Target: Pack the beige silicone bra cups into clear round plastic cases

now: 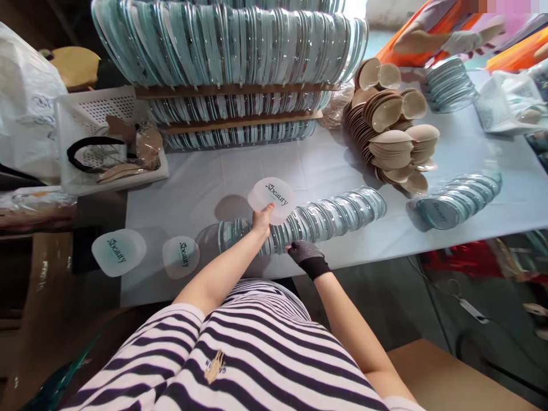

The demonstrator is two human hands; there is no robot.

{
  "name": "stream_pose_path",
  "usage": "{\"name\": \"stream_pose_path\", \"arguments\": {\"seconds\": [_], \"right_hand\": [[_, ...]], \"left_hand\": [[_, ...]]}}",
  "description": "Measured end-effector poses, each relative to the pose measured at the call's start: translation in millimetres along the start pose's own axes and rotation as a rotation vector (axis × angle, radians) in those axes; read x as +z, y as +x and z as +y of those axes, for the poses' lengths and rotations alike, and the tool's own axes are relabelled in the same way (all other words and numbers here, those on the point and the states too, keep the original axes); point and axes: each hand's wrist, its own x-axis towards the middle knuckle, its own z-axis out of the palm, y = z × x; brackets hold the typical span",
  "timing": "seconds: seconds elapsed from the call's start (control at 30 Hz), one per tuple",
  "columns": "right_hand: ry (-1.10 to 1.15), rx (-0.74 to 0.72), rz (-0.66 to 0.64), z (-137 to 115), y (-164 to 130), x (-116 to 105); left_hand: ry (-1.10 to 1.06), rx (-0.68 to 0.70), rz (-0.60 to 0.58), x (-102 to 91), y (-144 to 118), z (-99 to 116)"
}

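Head view | left hand [262, 220] pinches clear lid [271, 198] | above lid row [325, 217]

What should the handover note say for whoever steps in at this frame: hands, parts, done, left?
Left hand: bare, grip shut on one clear printed case, lifted just above the near row.
Right hand: gloved, resting on the near row of clear cases, steadying it; whether it grips one cannot be told.
Laid out flat at the table's left end: two printed cases.
Not yet handled: a second short row at right, the pile of beige cups, and large stacked rows at the back.
A co-worker's gloved hand works at the far right corner.
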Motion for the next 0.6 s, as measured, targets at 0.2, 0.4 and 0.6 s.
{"name": "stream_pose_path", "arguments": {"seconds": [0.2,0.4,0.6], "right_hand": [[-0.028,-0.356,0.603,-28.1,10.8,-47.9],[-0.103,-0.451,0.658,-57.5,6.9,-7.3],[0.167,-0.290,0.925,-21.2,-12.4,2.2]], "left_hand": [[0.048,0.044,-0.177,-6.6,-22.1,3.5],[0.142,0.089,-0.202,-23.6,-41.9,7.0],[0.040,-0.014,-0.093,-27.2,-31.9,21.7]]}}
